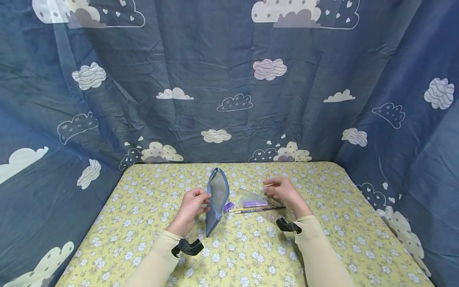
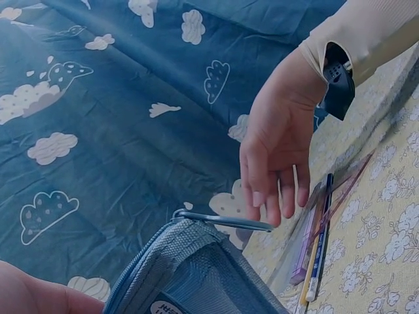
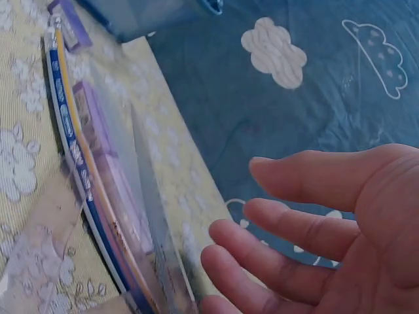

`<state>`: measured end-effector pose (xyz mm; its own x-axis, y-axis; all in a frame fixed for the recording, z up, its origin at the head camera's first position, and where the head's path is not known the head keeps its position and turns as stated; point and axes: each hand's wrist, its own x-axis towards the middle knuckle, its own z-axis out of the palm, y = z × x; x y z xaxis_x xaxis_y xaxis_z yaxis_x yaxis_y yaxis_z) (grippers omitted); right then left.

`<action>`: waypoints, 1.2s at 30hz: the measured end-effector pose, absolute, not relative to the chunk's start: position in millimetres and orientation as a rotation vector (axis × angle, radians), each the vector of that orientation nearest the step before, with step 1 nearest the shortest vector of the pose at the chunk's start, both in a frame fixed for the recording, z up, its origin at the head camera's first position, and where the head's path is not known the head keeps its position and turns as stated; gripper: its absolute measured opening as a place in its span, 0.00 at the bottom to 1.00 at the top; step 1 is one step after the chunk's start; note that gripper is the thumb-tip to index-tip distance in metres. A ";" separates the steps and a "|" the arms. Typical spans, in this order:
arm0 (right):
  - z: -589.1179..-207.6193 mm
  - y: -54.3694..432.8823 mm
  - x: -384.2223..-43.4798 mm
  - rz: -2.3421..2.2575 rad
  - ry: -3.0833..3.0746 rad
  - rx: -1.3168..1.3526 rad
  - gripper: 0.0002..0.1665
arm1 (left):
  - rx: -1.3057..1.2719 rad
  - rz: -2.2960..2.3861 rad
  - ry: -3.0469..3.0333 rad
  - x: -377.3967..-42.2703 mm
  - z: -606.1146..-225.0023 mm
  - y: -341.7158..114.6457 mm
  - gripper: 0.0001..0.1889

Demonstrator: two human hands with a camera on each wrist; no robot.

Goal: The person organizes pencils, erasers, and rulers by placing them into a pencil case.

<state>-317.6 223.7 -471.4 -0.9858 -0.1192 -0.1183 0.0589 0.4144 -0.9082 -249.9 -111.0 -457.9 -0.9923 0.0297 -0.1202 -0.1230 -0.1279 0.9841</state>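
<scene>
Where our pouch (image 1: 218,199) is: above or on the flowered bench (image 1: 118,239), just left of the pencils (image 3: 61,98) and beside the small purple block (image 1: 228,206); we cannot tell whether its base rests on the cloth.
Left hand (image 1: 191,207): we pinch the pouch by its rim with thumb and fingers; a light hold should serve, since squeezing would probably fold the soft sides and narrow the mouth.
Right hand (image 1: 283,191): our fingers are relaxed and grasp nothing, near the clear set square (image 1: 252,196).
Mouth: it gapes, turned partly toward the right; we would do well to keep it facing our free hand.
Set square: being thin, it would best be pinched at a raised edge, not scraped flat along the cloth.
Pencils: they lie side by side near the longer purple piece (image 1: 254,203); we should take them near the middle and guide them lengthwise, so ends don't snag the mesh.
</scene>
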 end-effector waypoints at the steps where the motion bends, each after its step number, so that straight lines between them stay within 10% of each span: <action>1: -473.2 225.0 -318.3 -1.599 2.500 -0.042 0.26 | -0.110 2.280 2.006 -249.1 -456.4 -110.6 0.09; 36: -496.7 244.3 -322.0 -1.415 2.417 -0.428 0.34 | -0.123 2.277 1.992 -250.1 -460.1 -109.9 0.09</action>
<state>-322.0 244.3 -496.7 -0.9081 -0.4034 -0.1120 -0.0999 0.4685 -0.8778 -250.1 -109.9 -460.1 -0.9903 0.0322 -0.1354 -0.1385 -0.1304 0.9817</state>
